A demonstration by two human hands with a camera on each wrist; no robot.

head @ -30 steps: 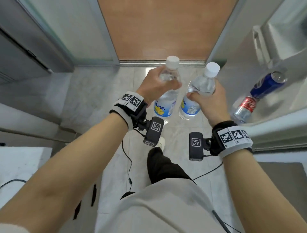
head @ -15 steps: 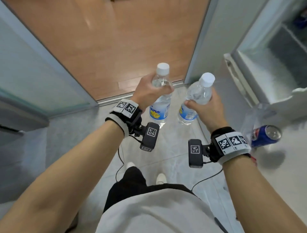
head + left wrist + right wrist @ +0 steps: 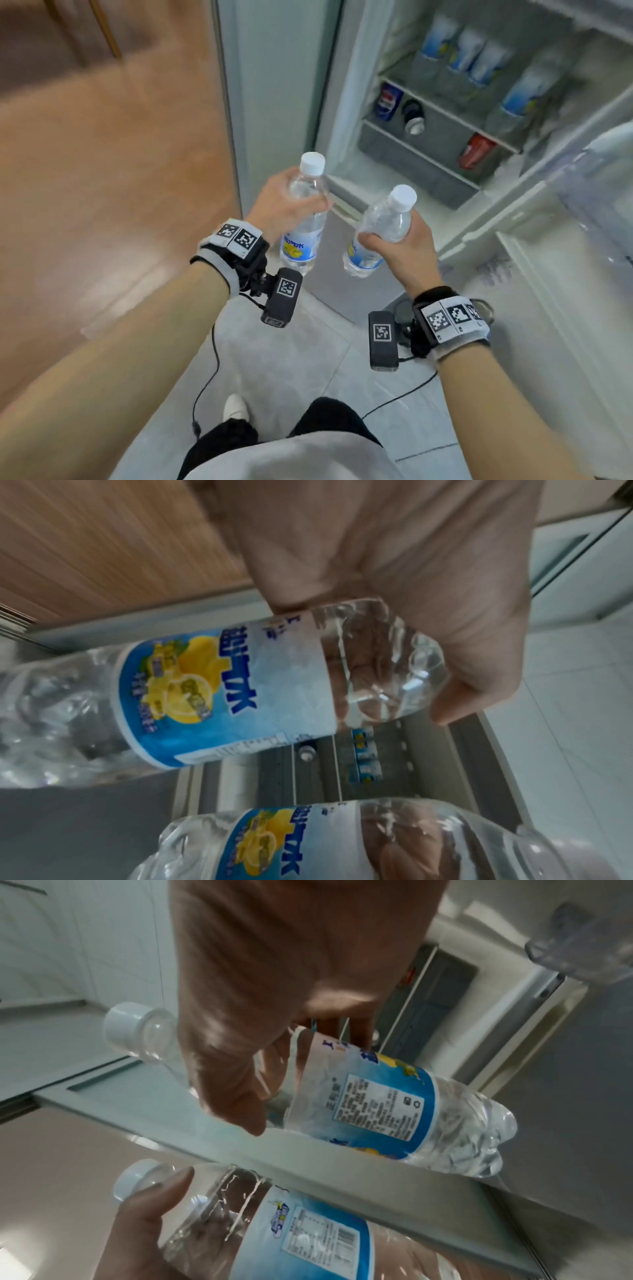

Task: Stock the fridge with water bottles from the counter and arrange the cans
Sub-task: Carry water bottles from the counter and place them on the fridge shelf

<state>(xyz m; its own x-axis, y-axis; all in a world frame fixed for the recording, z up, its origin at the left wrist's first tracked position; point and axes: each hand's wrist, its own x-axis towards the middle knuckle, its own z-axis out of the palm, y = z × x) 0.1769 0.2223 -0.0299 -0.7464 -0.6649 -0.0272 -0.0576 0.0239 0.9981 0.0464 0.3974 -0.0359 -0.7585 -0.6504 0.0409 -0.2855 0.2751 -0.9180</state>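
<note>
**Two bottles held before an open fridge**

A person stands at the open fridge (image 3: pixel 349 161), both forearms stretched forward. The left hand (image 3: pixel 277 209) wraps its fingers around the upper body of the left bottle (image 3: pixel 303 236), held nearly upright. The right hand (image 3: pixel 407 250) grips the right bottle (image 3: pixel 380 229) at its middle, tilted with its white cap toward the shelves. Both bottles are clear, ribbed plastic with blue-and-yellow labels, side by side and apart. Inside, more labelled bottles (image 3: pixel 469 58) stand on an upper shelf; a blue can (image 3: pixel 387 99), a dark can (image 3: pixel 412 116) and a red can (image 3: pixel 476 150) sit on the shelf below.
</note>
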